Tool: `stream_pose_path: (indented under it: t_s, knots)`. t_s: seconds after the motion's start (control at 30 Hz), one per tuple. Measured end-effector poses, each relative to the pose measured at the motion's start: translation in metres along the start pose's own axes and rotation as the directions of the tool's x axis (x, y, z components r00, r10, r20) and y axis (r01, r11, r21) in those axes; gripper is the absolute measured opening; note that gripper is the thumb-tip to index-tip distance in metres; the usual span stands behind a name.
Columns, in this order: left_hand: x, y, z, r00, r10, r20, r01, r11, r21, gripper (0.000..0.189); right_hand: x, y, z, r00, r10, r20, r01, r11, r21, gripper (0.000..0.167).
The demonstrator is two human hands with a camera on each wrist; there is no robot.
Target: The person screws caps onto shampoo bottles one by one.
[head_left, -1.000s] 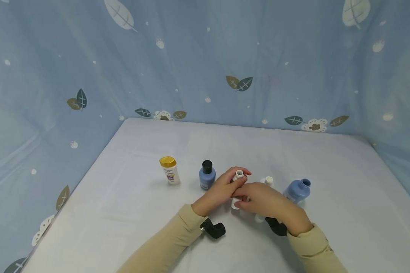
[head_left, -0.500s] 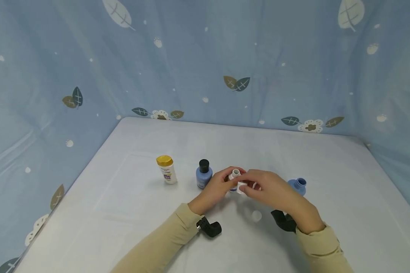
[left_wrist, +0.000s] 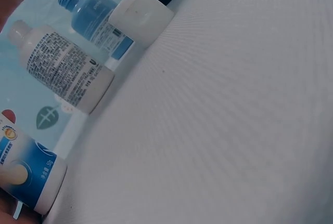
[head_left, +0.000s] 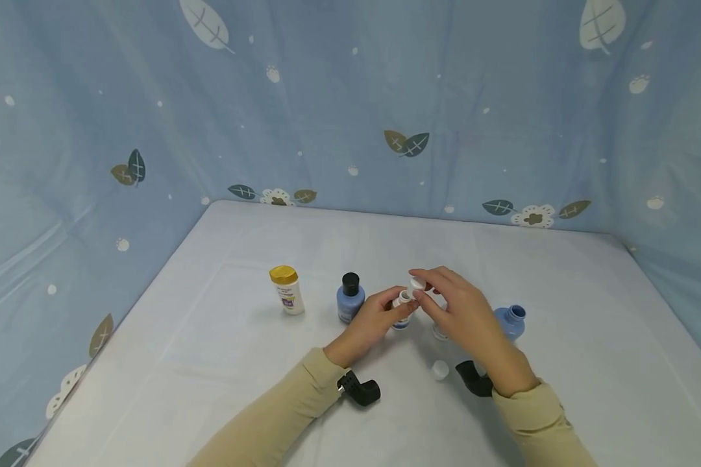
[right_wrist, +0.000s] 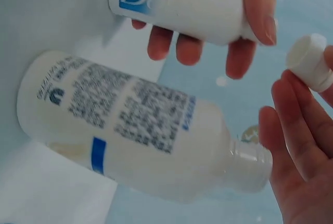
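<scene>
My left hand (head_left: 376, 319) grips a small white Dove lotion bottle (right_wrist: 179, 8), whose neck is uncapped in the head view. Just above its mouth, my right hand (head_left: 464, 314) pinches a white screw cap (right_wrist: 308, 57) between thumb and fingertips. The cap's hollow side faces the bottle neck, with a gap between them in the right wrist view. A second white bottle (right_wrist: 125, 125), uncapped and printed with small text, stands beside the Dove bottle; the right hand partly covers it from above. Another white cap (head_left: 441, 370) rests on the table nearer the body.
An uncapped blue bottle (head_left: 511, 322) stands right of the right hand. Close to the left hand is a blue bottle with a black cap (head_left: 350, 299). Farther left stands a white bottle with a gold cap (head_left: 287, 292). A patterned blue curtain (head_left: 339, 104) hangs behind the white table (head_left: 228, 363).
My right hand has risen with the white cap from beside the Dove bottle to its mouth. The loose cap on the table has come into fuller view. My left hand keeps its grip.
</scene>
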State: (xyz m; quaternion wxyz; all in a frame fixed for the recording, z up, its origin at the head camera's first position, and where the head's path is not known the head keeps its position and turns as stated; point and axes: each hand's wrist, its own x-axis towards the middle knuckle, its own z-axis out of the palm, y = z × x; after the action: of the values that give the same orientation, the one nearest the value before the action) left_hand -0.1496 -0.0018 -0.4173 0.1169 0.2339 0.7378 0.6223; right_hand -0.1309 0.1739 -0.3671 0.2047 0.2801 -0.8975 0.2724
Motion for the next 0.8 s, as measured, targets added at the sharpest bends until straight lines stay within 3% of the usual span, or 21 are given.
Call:
stream_pose_path:
  t_s: [0.6,0.8]
  knots:
    - [0.001,-0.001,0.0,1.0,0.001,-0.01,-0.001,1.0,0.003,0.014,-0.001,-0.001,0.011,0.999,-0.027,0.026,0.029,0.995,-0.097,0.032]
    - [0.001,-0.003,0.0,1.0,0.001,0.01,-0.001,0.999,-0.037,0.025,-0.001,-0.001,0.011,0.998,-0.058,0.022,0.059,0.994,-0.097,0.047]
